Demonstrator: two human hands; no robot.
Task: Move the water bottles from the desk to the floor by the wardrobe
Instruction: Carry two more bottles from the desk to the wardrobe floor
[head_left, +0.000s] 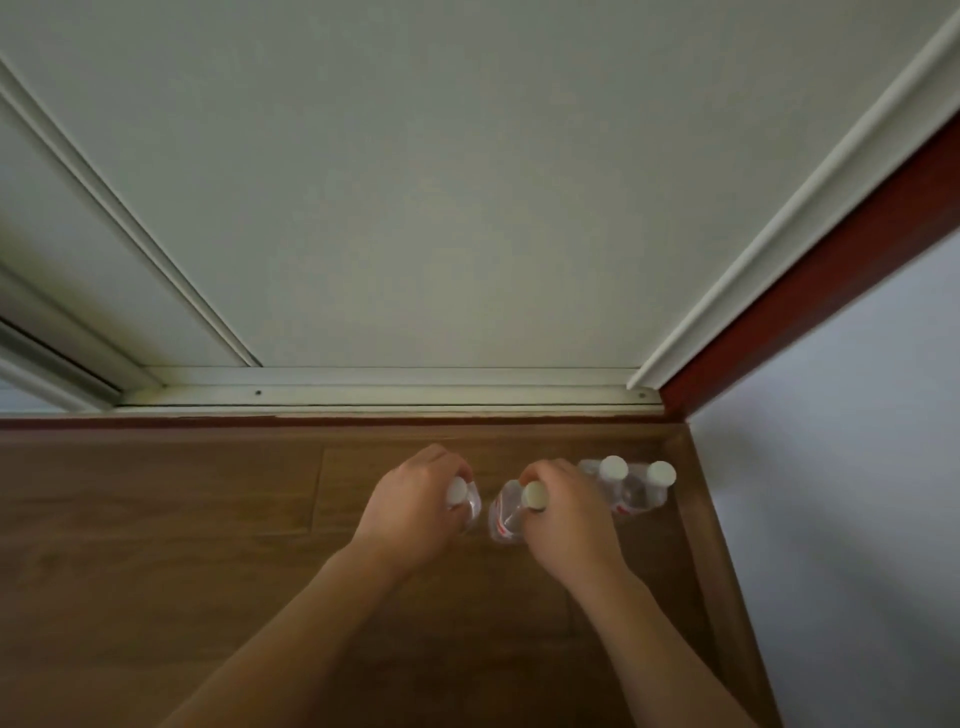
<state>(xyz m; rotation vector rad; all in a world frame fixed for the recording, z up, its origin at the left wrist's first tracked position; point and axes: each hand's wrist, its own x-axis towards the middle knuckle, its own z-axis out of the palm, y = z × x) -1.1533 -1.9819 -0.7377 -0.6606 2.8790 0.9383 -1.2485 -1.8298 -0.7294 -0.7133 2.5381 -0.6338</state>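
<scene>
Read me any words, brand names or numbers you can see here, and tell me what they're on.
No text is readable.
Red label on the bottle in the right hand: too blurred to read.
Red label on the standing bottles by the corner: too blurred to read.
Wardrobe door: no writing visible.

A dark red-brown wooden trim strip (810, 270) runs diagonally up the right side, beside a narrow white moulding (779, 218). To its right stands a pale bluish-white wall (857, 493), with a brown wooden skirting board (711, 561) along its foot. At the far left, a grey metal sliding-door frame (62, 343) slants toward a white screwed bottom track (395, 392).
</scene>
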